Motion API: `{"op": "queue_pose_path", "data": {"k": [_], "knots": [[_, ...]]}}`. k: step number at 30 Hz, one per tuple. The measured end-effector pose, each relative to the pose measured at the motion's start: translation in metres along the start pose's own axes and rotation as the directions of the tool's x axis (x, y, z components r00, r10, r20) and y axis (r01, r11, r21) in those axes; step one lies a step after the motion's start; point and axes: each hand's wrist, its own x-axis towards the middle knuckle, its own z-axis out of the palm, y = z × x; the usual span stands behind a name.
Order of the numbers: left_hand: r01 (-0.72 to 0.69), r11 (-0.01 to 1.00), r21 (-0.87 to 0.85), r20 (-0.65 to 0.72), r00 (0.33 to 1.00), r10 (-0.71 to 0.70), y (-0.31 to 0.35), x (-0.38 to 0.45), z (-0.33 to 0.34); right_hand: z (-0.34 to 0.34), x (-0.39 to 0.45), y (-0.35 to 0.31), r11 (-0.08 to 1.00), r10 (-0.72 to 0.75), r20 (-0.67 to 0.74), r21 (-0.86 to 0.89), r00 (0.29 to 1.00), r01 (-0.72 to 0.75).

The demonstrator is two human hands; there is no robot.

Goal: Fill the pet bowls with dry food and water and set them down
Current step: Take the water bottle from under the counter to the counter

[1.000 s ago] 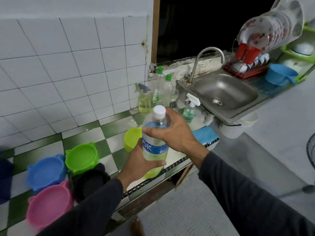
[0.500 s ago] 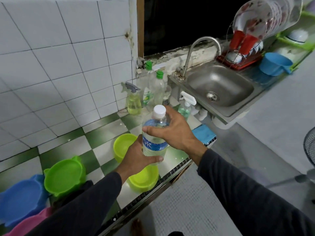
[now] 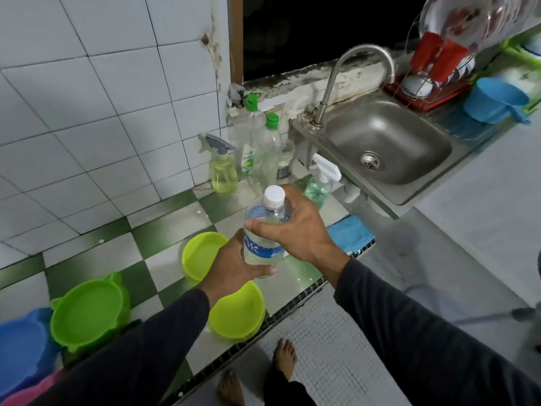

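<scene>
Bottle (image 3: 265,230) gripped low by my left hand (image 3: 234,268), right hand (image 3: 295,230) curled round its shoulder; cap (image 3: 274,196) seemingly on, so I'd twist it off over the yellow-green bowls (image 3: 202,253)

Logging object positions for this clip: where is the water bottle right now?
In the head view the water bottle is centre frame, upright and capped, held in both hands: left hand round its lower body, right hand near its shoulder, above two yellow-green bowls on the checkered counter.

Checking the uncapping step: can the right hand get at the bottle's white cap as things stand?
Probably yes. The right hand grips the water bottle just below the white cap, which stands uncovered, while the left hand holds the body.
</scene>
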Motion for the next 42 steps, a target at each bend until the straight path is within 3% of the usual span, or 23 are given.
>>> {"op": "queue_pose_path", "data": {"k": [19,42], "knots": [[0.063,0.998,-0.008,-0.058,0.996,-0.063,-0.032,0.018,0.018,-0.004,0.018,0.05,1.0,0.005,0.101,0.027,0.995,-0.008],[0.122,0.992,0.013,-0.031,0.992,-0.122,-0.036,0.02,0.017,-0.01,0.014,0.052,0.995,0.096,0.178,-0.015,0.979,-0.094]]}}
